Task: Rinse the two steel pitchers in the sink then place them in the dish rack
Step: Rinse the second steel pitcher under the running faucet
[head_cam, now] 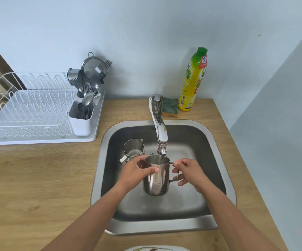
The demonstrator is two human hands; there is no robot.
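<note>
Steel pitcher held under the tap

Steel showed on my feed in both of the task's vessels, and both were at the sink (217, 160). I saw the nearer pitcher (155, 182) held upright over the basin, its mouth just below the spout of the tap (160, 127). The left hand (135, 172) gripped its body, with the thumb lying across the front wall. The right hand (189, 171) pinched the handle on the pitcher's right side. I could not tell whether water ran.

The second pitcher (133, 148) stood upright on the sink floor, just behind the left hand, and neither hand touched it.

The white wire dish rack (28, 105) sat on the wooden counter (38, 178) to the left of the sink. A cutlery holder (80, 124) at its right end held spoons and forks. Behind the tap lay a sponge (170, 106), with a yellow soap bottle (192, 82) just beside it.
</note>
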